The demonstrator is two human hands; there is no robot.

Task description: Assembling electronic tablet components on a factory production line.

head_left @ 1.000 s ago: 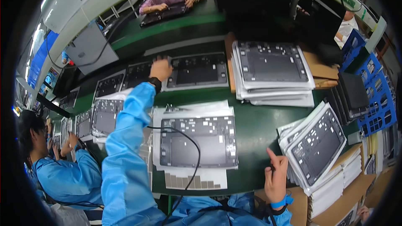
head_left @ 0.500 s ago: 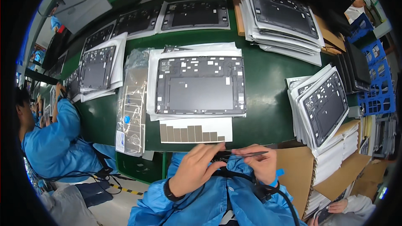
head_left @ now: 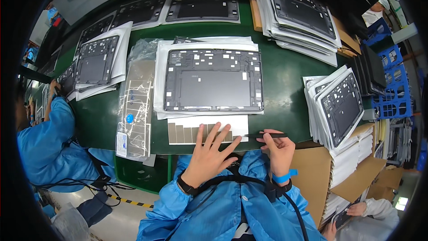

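My left hand (head_left: 208, 157) lies with fingers spread over a white sheet (head_left: 240, 125) carrying brown adhesive strips (head_left: 183, 134) of stepped lengths, and covers part of them. Closed around dark, pointed tweezers (head_left: 277, 135), my right hand (head_left: 277, 151) is at the sheet's right side. The tweezers' tip is by the sheet's lower right corner, close to my left fingertips. Just beyond the sheet lies a dark tablet housing (head_left: 214, 88) dotted with small white pads, on top of white foam sheets.
Left of the housing is a clear plastic bag (head_left: 136, 107) of brown strip sheets. More housings (head_left: 96, 60) line the table's left and back. Stacked housings (head_left: 307, 13) stand at the back right, others (head_left: 341, 107) at the right above a cardboard box (head_left: 312, 174). A co-worker (head_left: 44, 143) sits at left.
Both hands have moved forward from the table's front edge to the strip sheet. My left hand has spread flat on it; the tweezers now point left at its right corner.
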